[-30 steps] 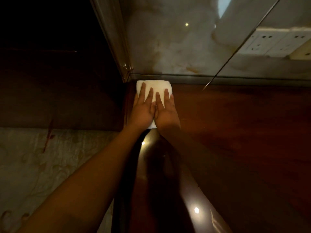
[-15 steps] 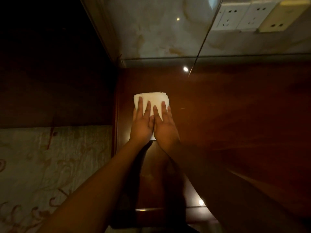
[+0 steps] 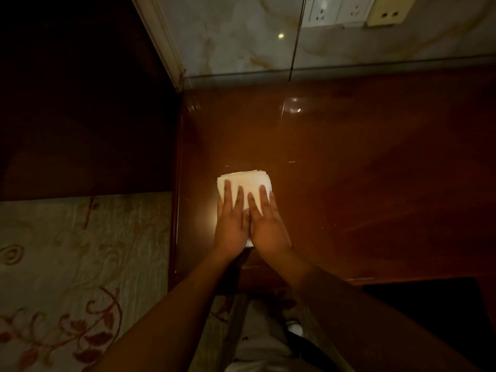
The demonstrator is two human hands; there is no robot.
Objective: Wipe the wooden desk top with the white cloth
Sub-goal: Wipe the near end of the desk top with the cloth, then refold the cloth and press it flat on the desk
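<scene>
A folded white cloth [image 3: 245, 183] lies flat on the glossy reddish wooden desk top [image 3: 349, 162], near its left side. My left hand [image 3: 232, 224] and my right hand [image 3: 267, 226] lie side by side on the cloth, palms down and fingers stretched forward. Both press it against the wood. The near half of the cloth is hidden under my hands. A small corner of cloth shows between my wrists.
A marble wall [image 3: 236, 36] with power sockets [image 3: 338, 9] rises behind the desk. The desk's left edge [image 3: 175, 183] drops to a patterned carpet [image 3: 67, 264]. Dark wood panelling [image 3: 80, 103] fills the upper left. A dark opening [image 3: 429, 318] lies under the desk's front edge.
Both hands have drawn the cloth back from the wall at the desk's far left corner toward me, along the left side of the desk top.
</scene>
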